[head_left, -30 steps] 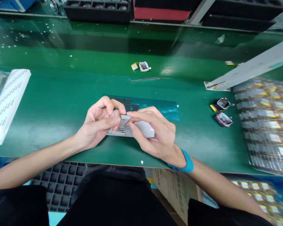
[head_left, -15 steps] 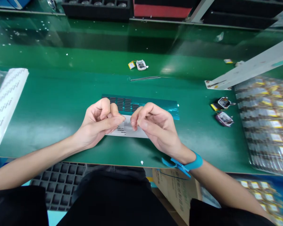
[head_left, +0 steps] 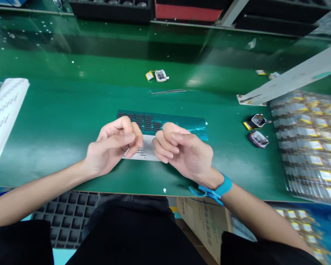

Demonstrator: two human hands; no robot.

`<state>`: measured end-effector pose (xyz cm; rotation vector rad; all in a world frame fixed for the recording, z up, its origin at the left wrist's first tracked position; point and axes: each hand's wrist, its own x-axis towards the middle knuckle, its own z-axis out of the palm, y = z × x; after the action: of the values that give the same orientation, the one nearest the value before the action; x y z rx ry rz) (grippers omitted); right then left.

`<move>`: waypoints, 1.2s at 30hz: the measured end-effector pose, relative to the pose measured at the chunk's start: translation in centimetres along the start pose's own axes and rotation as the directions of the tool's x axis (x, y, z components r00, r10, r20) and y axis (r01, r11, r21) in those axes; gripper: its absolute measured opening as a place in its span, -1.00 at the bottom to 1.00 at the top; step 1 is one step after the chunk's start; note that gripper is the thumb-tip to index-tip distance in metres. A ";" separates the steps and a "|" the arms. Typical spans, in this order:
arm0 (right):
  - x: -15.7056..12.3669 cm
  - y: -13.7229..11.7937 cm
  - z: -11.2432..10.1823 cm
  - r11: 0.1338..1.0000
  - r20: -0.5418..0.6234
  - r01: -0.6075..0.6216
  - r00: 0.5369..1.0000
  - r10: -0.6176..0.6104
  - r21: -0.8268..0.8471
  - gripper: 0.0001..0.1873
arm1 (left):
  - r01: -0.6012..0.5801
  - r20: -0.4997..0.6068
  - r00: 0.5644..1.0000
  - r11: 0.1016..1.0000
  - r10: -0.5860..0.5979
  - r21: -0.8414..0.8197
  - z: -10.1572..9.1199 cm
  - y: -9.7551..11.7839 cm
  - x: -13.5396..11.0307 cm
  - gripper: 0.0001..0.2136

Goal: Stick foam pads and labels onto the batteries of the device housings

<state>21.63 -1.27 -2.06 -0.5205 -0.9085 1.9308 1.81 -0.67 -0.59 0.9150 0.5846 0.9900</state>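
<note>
My left hand (head_left: 114, 145) is closed, thumb against the curled index finger. My right hand (head_left: 182, 151) faces it across a small gap, its fingers curled in and the thumb pressed over them. If anything is pinched in either hand, it is too small or too hidden to make out. Below and behind the hands lies a teal film sheet (head_left: 182, 127) bearing rows of small black strips (head_left: 148, 122). A white printed sheet (head_left: 149, 155) lies along its near edge, partly covered by both hands. A blue wrist strap (head_left: 224, 185) circles my right wrist.
Tweezers (head_left: 168, 91) lie beyond the film. Farther back is a white device case (head_left: 161, 76) with a small battery (head_left: 149, 76). Black (head_left: 258, 120) and purple (head_left: 258, 139) cases sit at right, near stacked clear trays (head_left: 310, 143). Printed white sheets (head_left: 7, 117) lie at left.
The fingertips of both hands have curled further in, and the left hand's fingertips have drawn back leftward from the right hand. The whole view has shifted slightly.
</note>
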 end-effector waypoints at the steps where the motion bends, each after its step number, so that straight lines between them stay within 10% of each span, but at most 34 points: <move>1: 0.0 -0.2 0.0 0.999 0.020 -0.017 1.000 0.017 0.034 -0.56 | 0.021 0.007 1.000 1.000 -0.021 -0.005 0.0 0.2 0.0 -0.69; 17: 0.1 -0.6 0.3 0.998 0.078 -0.026 0.997 0.021 0.055 -0.38 | 0.046 0.026 0.999 0.999 -0.046 0.001 -0.3 0.2 -0.2 -0.74; 28: -0.3 0.2 0.0 0.996 0.075 0.086 0.994 -0.083 -0.031 -0.78 | 0.032 0.043 0.999 0.999 -0.032 0.004 -0.3 0.2 -0.1 -0.74; 36: -0.6 0.8 0.1 0.965 0.061 0.167 0.986 -0.158 -0.203 -0.66 | -0.190 -0.002 0.975 0.846 0.220 0.497 0.4 -0.8 -0.6 -0.85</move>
<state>21.42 -2.11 -2.66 -0.5090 -1.1538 1.7146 2.23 -1.56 -1.10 1.4341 0.8259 1.0822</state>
